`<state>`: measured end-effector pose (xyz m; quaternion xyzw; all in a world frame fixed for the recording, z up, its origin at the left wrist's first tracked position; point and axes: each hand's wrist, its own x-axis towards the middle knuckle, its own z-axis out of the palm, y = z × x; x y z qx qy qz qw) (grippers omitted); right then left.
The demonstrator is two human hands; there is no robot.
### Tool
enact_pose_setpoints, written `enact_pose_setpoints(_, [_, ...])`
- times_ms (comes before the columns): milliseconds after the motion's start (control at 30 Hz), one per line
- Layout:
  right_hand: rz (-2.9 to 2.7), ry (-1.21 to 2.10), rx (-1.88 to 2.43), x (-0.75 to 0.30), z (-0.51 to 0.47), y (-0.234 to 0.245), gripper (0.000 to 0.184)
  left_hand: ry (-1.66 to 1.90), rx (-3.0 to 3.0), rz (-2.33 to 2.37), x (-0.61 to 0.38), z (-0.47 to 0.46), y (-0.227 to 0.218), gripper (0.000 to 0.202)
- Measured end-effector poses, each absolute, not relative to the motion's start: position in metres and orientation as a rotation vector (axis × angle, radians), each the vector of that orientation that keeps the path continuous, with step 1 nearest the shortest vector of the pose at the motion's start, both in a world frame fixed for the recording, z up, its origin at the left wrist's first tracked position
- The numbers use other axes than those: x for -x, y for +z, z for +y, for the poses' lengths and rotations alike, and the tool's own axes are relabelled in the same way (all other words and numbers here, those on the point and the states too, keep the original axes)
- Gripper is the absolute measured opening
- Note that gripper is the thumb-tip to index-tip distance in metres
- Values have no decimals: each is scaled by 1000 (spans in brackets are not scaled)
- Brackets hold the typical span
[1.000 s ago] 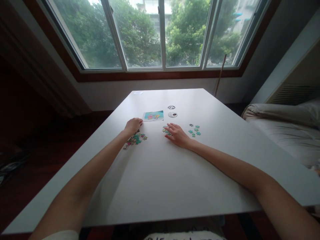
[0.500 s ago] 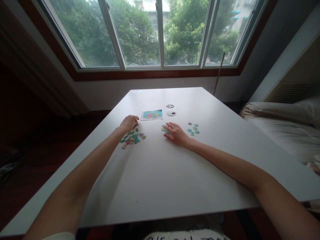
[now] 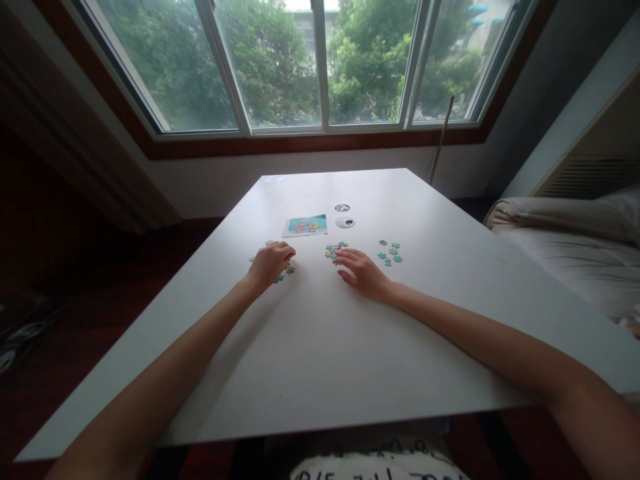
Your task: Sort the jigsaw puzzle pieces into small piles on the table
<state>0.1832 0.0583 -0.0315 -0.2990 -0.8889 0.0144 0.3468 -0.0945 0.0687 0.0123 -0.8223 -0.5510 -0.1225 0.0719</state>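
Jigsaw puzzle pieces (image 3: pixel 336 251) lie in three groups on the white bench, the middle one just ahead of the right fingers. Right hand (image 3: pixel 367 275) palm-down, fingers slightly spread, thumb apart from them; the foremost fingertips are at the near edge of the middle group, contact uncertain. Left hand (image 3: pixel 270 263) is over the left-hand pile (image 3: pixel 289 269), fingers curled inward with the tips near the thumb; cannot tell whether a piece is pinched there. Pieces of that pile show on both sides of the hand, the rest hidden beneath. The third group (image 3: pixel 394 255), mostly green with one greyish piece, lies loosely spread beyond the right hand, to its right, well apart from the left-hand pile. Farther out, ahead of the left hand: a rectangular picture card (image 3: pixel 305 225), turquoise with pink and yellow figures, lying flat. Right of the card, two round discs, the nearer disc (image 3: pixel 345 223) pale with a dark spot, the farther disc (image 3: pixel 343 208) dark-patterned. A pale slip (image 3: pixel 274 179) lies at the far left corner of the bench (image 3: pixel 310 360). Beyond: sliding window (image 3: pixel 280 67), thin stick (image 3: pixel 442 140) leaning below it, beige sofa (image 3: pixel 555 253) at right.
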Motion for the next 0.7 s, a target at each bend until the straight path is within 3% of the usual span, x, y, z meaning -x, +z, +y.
enact_pose_setpoints(267, [-2399,28,695,-190,23,-27,23,-383,2508,-1772,102,50,11,27])
enact_pose_setpoints(500, [-2307,242,738,-203,27,-22,18,-303,2547,-1745,102,32,20,34])
enact_pose_setpoints(700, [-2344,218,682,-201,23,-20,16,-215,2619,-1812,100,35,16,24])
